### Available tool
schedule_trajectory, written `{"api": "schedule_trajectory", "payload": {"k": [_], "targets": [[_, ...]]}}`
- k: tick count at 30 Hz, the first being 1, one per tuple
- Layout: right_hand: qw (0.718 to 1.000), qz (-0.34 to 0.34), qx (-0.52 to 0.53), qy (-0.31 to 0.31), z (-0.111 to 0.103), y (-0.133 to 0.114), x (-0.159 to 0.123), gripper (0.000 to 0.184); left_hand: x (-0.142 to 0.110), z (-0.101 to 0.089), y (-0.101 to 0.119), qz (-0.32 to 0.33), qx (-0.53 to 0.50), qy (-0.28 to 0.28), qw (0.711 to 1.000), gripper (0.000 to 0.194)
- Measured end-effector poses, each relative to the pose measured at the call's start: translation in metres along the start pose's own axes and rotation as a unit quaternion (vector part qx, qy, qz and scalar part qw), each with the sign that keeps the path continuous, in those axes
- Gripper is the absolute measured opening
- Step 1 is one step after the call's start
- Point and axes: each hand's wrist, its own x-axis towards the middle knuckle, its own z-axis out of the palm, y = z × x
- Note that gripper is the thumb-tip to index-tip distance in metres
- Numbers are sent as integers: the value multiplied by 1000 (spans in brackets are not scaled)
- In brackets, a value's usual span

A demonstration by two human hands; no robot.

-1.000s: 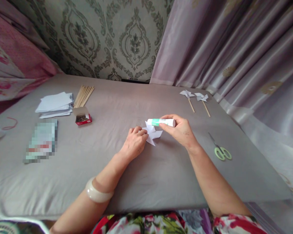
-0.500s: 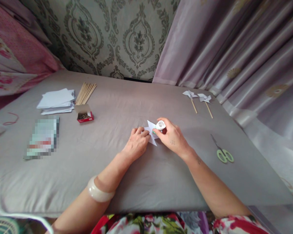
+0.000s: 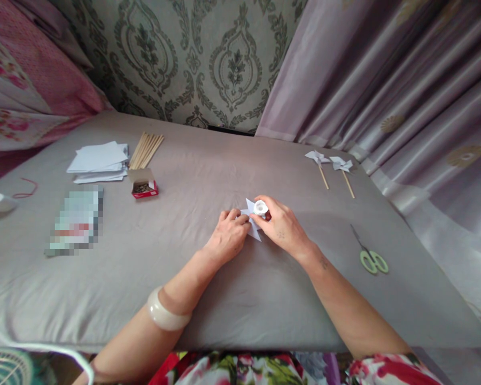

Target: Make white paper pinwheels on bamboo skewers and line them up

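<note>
A white paper pinwheel [image 3: 254, 231] without a stick lies on the grey cloth, partly hidden under both hands. My left hand [image 3: 231, 232] is closed at its left side, with curled fingertips holding the paper against the surface. In my right hand [image 3: 279, 222] is a small white bottle [image 3: 260, 207], turned base up over the pinwheel's middle. Its lower end is hidden by the fingers and the paper, so I cannot see whether it touches.
Scissors [image 3: 371, 255] with green handles lie right. Two finished pinwheels [image 3: 340, 163] on sticks rest at the back right. Back left are stacked paper [image 3: 98, 160], wooden sticks [image 3: 146, 151] and a red box [image 3: 145, 190] of small metal pieces. A blurred packet [image 3: 76, 219] lies left.
The view has shifted slightly, so everything on the cloth sits a little further right. The bottle stands more upright over the pinwheel; both hands keep their hold.
</note>
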Motion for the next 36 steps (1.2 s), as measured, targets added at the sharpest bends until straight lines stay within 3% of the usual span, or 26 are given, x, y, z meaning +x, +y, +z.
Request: {"api": "schedule_trajectory", "payload": {"k": [17, 25, 36], "targets": [[989, -62, 2, -134, -21, 6, 12, 33, -1, 0, -1, 1, 5, 2, 1000, 23], [997, -20, 21, -76, -21, 9, 13, 29, -1, -1, -1, -1, 0, 3, 1000, 23], [993, -34, -2, -115, -17, 5, 14, 26, 0, -2, 1, -6, -6, 2, 1000, 23]]}}
